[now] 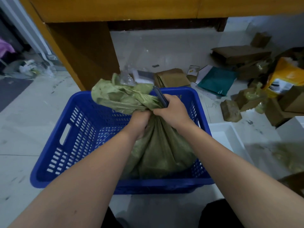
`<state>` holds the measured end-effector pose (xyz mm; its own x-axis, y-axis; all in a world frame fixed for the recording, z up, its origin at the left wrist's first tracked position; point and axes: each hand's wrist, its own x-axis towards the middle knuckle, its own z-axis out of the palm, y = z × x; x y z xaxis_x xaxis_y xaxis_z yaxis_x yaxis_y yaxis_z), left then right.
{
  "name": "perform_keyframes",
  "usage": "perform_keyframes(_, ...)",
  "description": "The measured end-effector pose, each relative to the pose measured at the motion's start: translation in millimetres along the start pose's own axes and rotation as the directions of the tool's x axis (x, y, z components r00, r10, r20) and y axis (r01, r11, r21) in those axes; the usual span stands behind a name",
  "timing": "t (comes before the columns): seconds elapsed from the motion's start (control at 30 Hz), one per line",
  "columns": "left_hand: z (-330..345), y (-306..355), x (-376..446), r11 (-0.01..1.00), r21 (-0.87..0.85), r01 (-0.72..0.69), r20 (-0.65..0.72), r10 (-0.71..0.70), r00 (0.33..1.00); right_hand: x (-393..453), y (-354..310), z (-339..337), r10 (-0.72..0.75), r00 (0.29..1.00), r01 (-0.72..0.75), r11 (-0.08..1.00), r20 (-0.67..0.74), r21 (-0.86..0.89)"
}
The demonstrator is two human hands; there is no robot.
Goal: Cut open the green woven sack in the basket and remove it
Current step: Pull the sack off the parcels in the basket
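A green woven sack [158, 150] stands in a blue perforated plastic basket [65, 142] on the floor. Its loose top [118, 96] flops toward the basket's far rim. My left hand [139, 122] grips the bunched neck of the sack from the left. My right hand [172, 111] holds the same neck from the right and also grips a dark, slim cutter [161, 96] that points up and away. The cutter's blade is not visible. What is inside the sack is hidden.
A yellow-brown wooden desk [85, 51] stands right behind the basket. Cardboard boxes [238, 53], brown parcels [231, 111], a teal mailer [217, 81] and a yellow bag [286, 74] litter the floor at right. A white tray [230, 139] lies beside the basket's right wall.
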<state>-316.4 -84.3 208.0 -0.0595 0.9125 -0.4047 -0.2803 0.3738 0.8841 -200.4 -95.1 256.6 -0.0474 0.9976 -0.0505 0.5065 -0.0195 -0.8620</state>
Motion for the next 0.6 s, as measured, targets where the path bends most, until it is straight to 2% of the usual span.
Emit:
perform_keyframes(0.07,-1.7,22.5,-3.0,0.994,-0.103,0.043,0.006,-0.043,0.999,-3.1,-5.9,-1.4,-0.013,0.999,0.012,1.0,-0.035,-0.021)
perform_keyframes(0.17,-11.0,52.0,-5.8,0.985,-0.173,0.025,0.01,-0.024,1.0,-11.0,-18.9,-5.2,-0.057,0.992,0.048,0.995,-0.108,-0.091)
perform_keyframes(0.27,-19.3,79.1,-13.1,0.952,-0.305,-0.01,-0.01,0.007,1.0,-22.1,-25.1,-17.8,-0.112,0.981,0.071,0.967,-0.157,-0.245)
perform_keyframes(0.4,-29.4,89.2,-21.0,0.843,-0.537,0.01,-0.043,-0.039,0.998,-24.3,-26.1,-29.1,-0.195,0.972,0.09,0.83,-0.134,-0.551)
perform_keyframes(0.53,-22.9,75.4,-41.3,0.748,-0.663,0.036,-0.006,-0.053,0.999,-12.6,-32.8,-36.2,-0.325,0.942,0.18,0.695,-0.081,-0.696)
perform_keyframes(0.6,-23.0,69.7,-44.0,0.72,-0.693,0.048,-0.011,-0.077,0.997,-12.1,-35.8,-36.9,-0.369,0.928,0.233,0.678,-0.049,-0.697)
